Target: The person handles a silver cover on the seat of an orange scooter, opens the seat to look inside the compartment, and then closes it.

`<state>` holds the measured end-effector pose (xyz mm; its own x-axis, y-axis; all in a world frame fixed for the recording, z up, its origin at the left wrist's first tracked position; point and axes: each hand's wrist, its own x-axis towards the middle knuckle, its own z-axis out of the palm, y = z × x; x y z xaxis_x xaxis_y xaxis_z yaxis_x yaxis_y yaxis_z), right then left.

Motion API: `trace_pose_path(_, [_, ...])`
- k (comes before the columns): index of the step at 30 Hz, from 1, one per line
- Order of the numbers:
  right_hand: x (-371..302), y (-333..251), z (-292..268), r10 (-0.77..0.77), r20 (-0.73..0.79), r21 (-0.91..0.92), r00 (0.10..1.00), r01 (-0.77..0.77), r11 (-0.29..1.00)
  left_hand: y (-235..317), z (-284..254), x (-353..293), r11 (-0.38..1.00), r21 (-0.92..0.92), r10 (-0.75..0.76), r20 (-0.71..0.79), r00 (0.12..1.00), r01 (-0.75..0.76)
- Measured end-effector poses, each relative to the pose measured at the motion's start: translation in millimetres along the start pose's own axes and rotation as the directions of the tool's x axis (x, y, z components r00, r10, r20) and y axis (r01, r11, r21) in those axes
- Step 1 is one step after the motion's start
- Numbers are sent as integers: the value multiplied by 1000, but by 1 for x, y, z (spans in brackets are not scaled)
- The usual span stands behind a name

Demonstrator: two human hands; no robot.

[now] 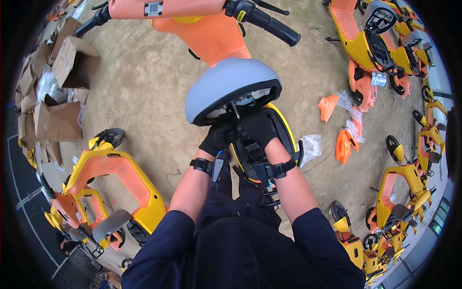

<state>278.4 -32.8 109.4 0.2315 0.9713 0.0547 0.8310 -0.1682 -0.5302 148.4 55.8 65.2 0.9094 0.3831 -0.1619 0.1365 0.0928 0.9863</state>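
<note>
An orange and yellow scooter (225, 41) stands in front of me with its grey seat (233, 82) tipped up, so a metal bracket (237, 110) shows on the underside. Both hands wear black gloves and meet just below that bracket, over the black seat compartment (283, 130). My left hand (216, 138) is curled closed at the left side of the compartment. Beside it, my right hand (257, 129) is bent inward with fingers closed. Dark gloves against dark parts hide what the fingertips hold. A grey flat-sided object (217, 168) with a blue tip sits by my left wrist strap.
Another scooter (115, 178) stands close on the left, and several more line the right. Opened cardboard boxes (72, 62) are piled at the far left. Orange plastic panels (344, 146) and clear plastic wrap (310, 147) lie on the concrete floor to the right.
</note>
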Motion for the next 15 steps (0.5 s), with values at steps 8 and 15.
trace_pose_path(8, [-5,9,-28,775,-4,1000,632,6,0,-19,2,-24,840,541,126,-281,952,48])
trace_pose_path(15, [-11,44,-17,619,-45,907,784,292,-304,19,-28,-37,853,521,220,-408,886,28])
